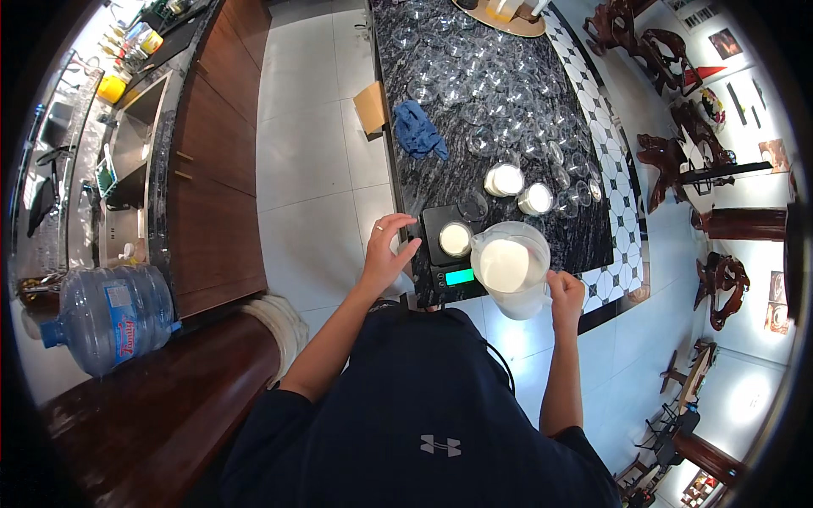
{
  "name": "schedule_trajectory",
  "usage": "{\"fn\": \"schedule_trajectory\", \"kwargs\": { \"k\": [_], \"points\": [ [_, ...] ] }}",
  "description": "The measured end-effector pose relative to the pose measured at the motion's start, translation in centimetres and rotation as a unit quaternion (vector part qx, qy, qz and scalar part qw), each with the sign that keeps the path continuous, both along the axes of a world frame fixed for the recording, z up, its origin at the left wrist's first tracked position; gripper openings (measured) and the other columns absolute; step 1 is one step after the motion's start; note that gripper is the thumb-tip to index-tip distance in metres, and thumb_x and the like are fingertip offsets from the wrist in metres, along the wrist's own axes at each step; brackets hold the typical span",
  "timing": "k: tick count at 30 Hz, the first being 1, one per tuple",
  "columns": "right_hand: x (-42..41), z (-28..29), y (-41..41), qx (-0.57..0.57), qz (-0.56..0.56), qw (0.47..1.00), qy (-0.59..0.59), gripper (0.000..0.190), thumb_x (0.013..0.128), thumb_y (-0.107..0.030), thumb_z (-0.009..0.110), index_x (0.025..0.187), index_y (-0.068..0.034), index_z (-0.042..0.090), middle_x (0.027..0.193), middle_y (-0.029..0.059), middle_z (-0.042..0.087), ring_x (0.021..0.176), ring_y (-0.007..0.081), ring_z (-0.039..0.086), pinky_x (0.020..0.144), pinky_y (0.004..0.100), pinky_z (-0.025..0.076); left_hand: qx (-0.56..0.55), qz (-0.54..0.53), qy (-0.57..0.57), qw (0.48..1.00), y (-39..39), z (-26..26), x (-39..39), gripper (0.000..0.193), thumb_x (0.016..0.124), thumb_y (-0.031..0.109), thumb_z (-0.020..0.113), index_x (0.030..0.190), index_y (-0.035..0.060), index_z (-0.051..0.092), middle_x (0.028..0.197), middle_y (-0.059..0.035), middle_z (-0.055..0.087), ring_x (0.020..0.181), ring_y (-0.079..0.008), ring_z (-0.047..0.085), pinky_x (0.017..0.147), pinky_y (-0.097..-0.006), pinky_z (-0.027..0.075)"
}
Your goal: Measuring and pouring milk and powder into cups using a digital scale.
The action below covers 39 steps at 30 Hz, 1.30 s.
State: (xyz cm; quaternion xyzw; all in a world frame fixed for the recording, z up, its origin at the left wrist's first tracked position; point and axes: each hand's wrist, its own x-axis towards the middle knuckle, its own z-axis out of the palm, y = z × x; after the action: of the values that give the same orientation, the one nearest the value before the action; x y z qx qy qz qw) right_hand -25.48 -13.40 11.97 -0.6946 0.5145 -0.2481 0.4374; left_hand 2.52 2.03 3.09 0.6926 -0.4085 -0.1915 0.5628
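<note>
My right hand [565,293] is closed on the handle of a clear plastic measuring pitcher [517,270] that holds white liquid. The pitcher is over the counter's near edge, just right of a black digital kitchen scale [438,222] with a lit green display. On the scale stands a small clear cup of white liquid [455,239]. To the left of the scale, my left hand [392,249] hovers with fingers apart and holds nothing; it wears a ring. Beyond the pitcher stand several filled cups, among them one at the right [535,199] and others close by [504,180].
Many empty clear cups [483,82] cover the far part of the black stone counter [413,184]. A crumpled blue cloth [418,130] lies near its left edge, beside a cardboard box [371,109]. A round tray [508,24] stands at the far end.
</note>
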Motion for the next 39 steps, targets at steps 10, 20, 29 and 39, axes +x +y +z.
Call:
{"fn": "schedule_trajectory", "kwargs": {
  "k": [10,20,29,39],
  "points": [
    [1.2,0.7,0.3,-0.043,0.03,0.997,0.06,0.041,0.081,-0.02,0.065,0.055,0.001,0.041,0.048,0.0002,0.034,0.05,0.0063,0.029,0.044,0.0287,0.024,0.002,0.001,0.004,1.0,0.2,0.0,-0.1,0.033,0.075,0.014,0.068,0.106,0.0067,0.06,0.112,-0.0108,0.056,0.107,-0.0279,0.05,0.094,-0.0358,0.039],
    [2.1,1.1,0.2,-0.051,0.04,0.994,0.091,0.041,0.081,-0.021,0.066,0.056,0.002,0.043,0.048,0.002,0.035,0.05,0.0066,0.03,0.044,0.0297,0.025,0.002,0.008,0.003,1.0,0.4,-0.2,0.1,0.032,0.075,0.013,0.068,0.105,0.0068,0.06,0.111,-0.0105,0.056,0.107,-0.0275,0.05,0.093,-0.0357,0.039],
    [2.5,1.1,0.0,-0.048,0.038,0.993,0.101,0.04,0.079,-0.021,0.067,0.057,0.002,0.043,0.048,0.0018,0.035,0.05,0.0069,0.03,0.044,0.0299,0.025,-0.006,0.012,0.008,1.0,0.4,-0.4,0.2,0.032,0.075,0.013,0.068,0.105,0.0067,0.06,0.111,-0.0106,0.057,0.106,-0.0271,0.051,0.093,-0.0351,0.039],
    [0.5,-0.6,-0.7,0.02,0.019,1.0,0.009,0.04,0.084,-0.016,0.062,0.054,-0.003,0.037,0.052,-0.0051,0.032,0.053,0.0039,0.028,0.046,0.0255,0.022,-0.007,0.011,0.008,1.0,0.2,-0.3,0.3,0.032,0.075,0.013,0.068,0.106,0.0064,0.06,0.111,-0.0107,0.057,0.106,-0.0275,0.05,0.093,-0.0354,0.039]
  ]
}}
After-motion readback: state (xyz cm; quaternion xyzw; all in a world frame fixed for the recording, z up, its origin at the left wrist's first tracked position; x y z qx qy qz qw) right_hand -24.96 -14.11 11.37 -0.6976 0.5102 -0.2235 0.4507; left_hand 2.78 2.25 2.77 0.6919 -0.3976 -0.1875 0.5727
